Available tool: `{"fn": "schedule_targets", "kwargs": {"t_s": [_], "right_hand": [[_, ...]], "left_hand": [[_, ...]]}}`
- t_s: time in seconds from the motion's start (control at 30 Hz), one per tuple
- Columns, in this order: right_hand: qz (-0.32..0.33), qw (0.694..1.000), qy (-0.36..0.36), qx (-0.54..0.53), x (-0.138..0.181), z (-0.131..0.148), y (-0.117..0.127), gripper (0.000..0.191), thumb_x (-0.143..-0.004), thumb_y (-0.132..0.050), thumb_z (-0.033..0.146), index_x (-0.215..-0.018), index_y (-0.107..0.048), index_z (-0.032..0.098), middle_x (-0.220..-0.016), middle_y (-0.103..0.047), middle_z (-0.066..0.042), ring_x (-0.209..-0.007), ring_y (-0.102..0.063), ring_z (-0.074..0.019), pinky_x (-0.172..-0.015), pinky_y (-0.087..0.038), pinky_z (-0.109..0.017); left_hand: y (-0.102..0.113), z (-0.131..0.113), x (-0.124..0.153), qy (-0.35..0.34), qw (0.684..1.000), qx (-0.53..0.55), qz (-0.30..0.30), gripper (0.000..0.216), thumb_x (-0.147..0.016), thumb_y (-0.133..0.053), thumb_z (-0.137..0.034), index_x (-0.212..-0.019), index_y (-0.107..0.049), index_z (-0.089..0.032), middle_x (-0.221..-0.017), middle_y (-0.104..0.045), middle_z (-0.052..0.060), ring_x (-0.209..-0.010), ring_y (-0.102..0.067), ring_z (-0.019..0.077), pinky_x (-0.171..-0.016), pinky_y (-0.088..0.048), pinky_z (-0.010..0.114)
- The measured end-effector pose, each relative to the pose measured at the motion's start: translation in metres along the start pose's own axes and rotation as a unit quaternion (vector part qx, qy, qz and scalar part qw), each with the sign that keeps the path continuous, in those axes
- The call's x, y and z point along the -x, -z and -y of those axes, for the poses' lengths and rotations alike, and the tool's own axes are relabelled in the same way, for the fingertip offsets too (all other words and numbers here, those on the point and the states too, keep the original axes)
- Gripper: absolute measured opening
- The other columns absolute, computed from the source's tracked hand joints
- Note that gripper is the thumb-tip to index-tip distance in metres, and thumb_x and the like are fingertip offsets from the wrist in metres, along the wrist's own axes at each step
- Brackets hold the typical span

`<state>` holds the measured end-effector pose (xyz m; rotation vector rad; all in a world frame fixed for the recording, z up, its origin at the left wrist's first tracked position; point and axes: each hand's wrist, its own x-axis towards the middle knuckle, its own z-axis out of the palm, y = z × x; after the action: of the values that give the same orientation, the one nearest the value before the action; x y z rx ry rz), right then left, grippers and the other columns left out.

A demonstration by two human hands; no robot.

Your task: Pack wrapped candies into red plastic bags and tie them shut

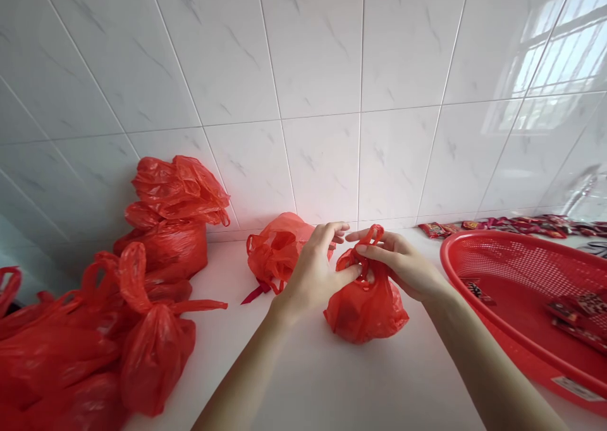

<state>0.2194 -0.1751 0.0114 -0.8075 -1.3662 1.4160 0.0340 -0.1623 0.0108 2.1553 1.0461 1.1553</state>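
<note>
Left hand (315,270) and right hand (403,263) both pinch the handles (374,234) of the upright bag (367,314) between them, equally near.

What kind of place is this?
Probably a home kitchen counter: glossy white wall tiles, white countertop, red plastic basket holding wrapped snacks. The left hand and right hand grip a red plastic bag; more tied bags sit left.
</note>
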Motion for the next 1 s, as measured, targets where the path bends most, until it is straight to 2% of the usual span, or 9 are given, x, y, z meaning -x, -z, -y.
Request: {"fn": "schedule_targets", "kwargs": {"t_s": [0.1,0.2,0.33,0.47,0.53,0.6,0.73,0.83,1.0], "right_hand": [[0.026,0.999,0.014,0.030,0.001,0.000,0.002,0.026,-0.086,-0.074,0.040,-0.095,-0.075,0.015,-0.073,-0.071,-0.003,-0.060,-0.065,-0.0143,-0.060,-0.053,-0.027],[0.053,0.997,0.024,0.056,0.004,0.003,0.003,0.024,-0.090,-0.071,0.040,-0.091,-0.074,0.016,-0.075,-0.073,-0.003,-0.064,-0.068,-0.0157,-0.064,-0.056,-0.029],[0.056,0.994,0.033,0.089,0.009,0.010,0.001,0.021,-0.091,-0.070,0.037,-0.087,-0.073,0.018,-0.082,-0.076,-0.004,-0.070,-0.071,-0.0164,-0.067,-0.057,-0.028],[0.029,0.986,0.035,0.158,0.012,0.013,0.000,0.021,-0.090,-0.069,0.036,-0.084,-0.074,0.017,-0.079,-0.075,-0.005,-0.070,-0.071,-0.0180,-0.065,-0.057,-0.029],[0.009,0.982,0.041,0.187,0.012,0.012,-0.001,0.021,-0.089,-0.069,0.035,-0.081,-0.074,0.017,-0.078,-0.075,-0.006,-0.073,-0.072,-0.0195,-0.066,-0.057,-0.030],[-0.004,0.978,0.045,0.204,0.011,0.011,-0.001,0.021,-0.088,-0.068,0.033,-0.077,-0.074,0.017,-0.076,-0.075,-0.005,-0.074,-0.073,-0.0208,-0.067,-0.058,-0.031],[-0.016,0.971,0.069,0.230,0.012,0.011,0.001,0.020,-0.089,-0.065,0.030,-0.076,-0.074,0.018,-0.080,-0.077,-0.005,-0.077,-0.074,-0.0212,-0.071,-0.059,-0.031],[-0.018,0.963,0.088,0.254,0.013,0.014,0.002,0.018,-0.090,-0.063,0.029,-0.088,-0.078,0.019,-0.084,-0.078,-0.005,-0.079,-0.074,-0.0207,-0.074,-0.059,-0.032],[-0.017,0.948,0.130,0.290,0.012,0.018,0.001,0.022,-0.089,-0.064,0.028,-0.102,-0.080,0.023,-0.096,-0.080,-0.005,-0.093,-0.074,-0.0228,-0.084,-0.060,-0.036]], "left_hand": [[0.001,0.005,-0.002,0.047,0.993,0.079,0.069,0.067,-0.078,-0.079,-0.026,-0.137,-0.047,-0.032,-0.148,-0.050,0.008,-0.130,-0.055,0.0261,-0.105,-0.050,0.042],[0.002,0.007,-0.004,0.063,0.975,0.161,0.139,0.073,-0.081,-0.076,-0.024,-0.145,-0.042,-0.034,-0.150,-0.049,0.009,-0.135,-0.052,0.0264,-0.108,-0.048,0.044],[0.004,0.008,-0.004,0.078,0.959,0.190,0.195,0.066,-0.082,-0.074,-0.024,-0.141,-0.049,-0.035,-0.146,-0.053,0.007,-0.118,-0.062,0.0229,-0.100,-0.052,0.041],[0.002,0.008,-0.005,0.082,0.969,0.137,0.187,0.051,-0.084,-0.074,-0.033,-0.132,-0.060,-0.032,-0.108,-0.069,0.003,-0.092,-0.066,0.0183,-0.082,-0.053,0.033],[0.001,0.009,-0.004,0.087,0.973,0.116,0.181,0.043,-0.086,-0.071,-0.036,-0.128,-0.065,-0.030,-0.085,-0.065,0.000,-0.079,-0.064,0.0163,-0.071,-0.051,0.029],[0.000,0.010,-0.004,0.093,0.973,0.113,0.181,0.040,-0.088,-0.068,-0.037,-0.127,-0.066,-0.029,-0.074,-0.061,-0.002,-0.072,-0.060,0.0152,-0.066,-0.048,0.028],[0.002,0.010,-0.006,0.107,0.960,0.177,0.190,0.046,-0.089,-0.068,-0.036,-0.133,-0.062,-0.025,-0.083,-0.070,0.002,-0.086,-0.066,0.0196,-0.081,-0.051,0.033],[0.005,0.010,-0.009,0.149,0.949,0.216,0.177,0.049,-0.089,-0.067,-0.035,-0.136,-0.059,-0.022,-0.093,-0.075,0.006,-0.100,-0.068,0.0235,-0.095,-0.048,0.039],[0.005,0.013,-0.015,0.180,0.928,0.289,0.151,0.032,-0.086,-0.067,-0.036,-0.115,-0.073,-0.024,-0.106,-0.076,0.007,-0.114,-0.065,0.0247,-0.105,-0.043,0.041]]}}
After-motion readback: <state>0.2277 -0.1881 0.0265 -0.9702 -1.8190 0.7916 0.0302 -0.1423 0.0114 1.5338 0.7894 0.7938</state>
